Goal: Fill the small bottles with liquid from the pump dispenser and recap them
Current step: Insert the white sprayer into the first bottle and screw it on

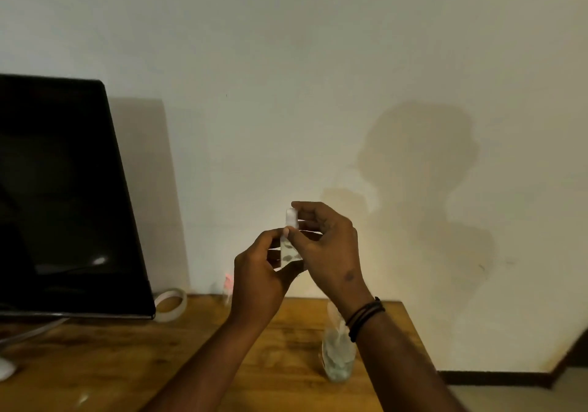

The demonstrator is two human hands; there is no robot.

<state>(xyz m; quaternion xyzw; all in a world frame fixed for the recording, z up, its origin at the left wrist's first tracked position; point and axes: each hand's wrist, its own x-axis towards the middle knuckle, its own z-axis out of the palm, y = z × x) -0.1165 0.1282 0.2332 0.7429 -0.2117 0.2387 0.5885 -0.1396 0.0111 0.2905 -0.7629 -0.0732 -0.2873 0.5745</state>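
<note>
Left hand (pixel 257 271) gripping small bottle (pixel 288 252), right hand (pixel 327 240) pinching white cap (pixel 291 217)

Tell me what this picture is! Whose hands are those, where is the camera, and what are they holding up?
There is no machine here, just a person. The camera sits on their head, looking forward and down, so you see their own arms. The left hand holds a small clear bottle by its body. The right hand pinches its white cap on top. Below is a wooden table. On it stand a dark monitor, a roll of tape and a clear bottle beside the right arm. Something pink peeks out behind the left hand; it is too blurry to name.
</note>
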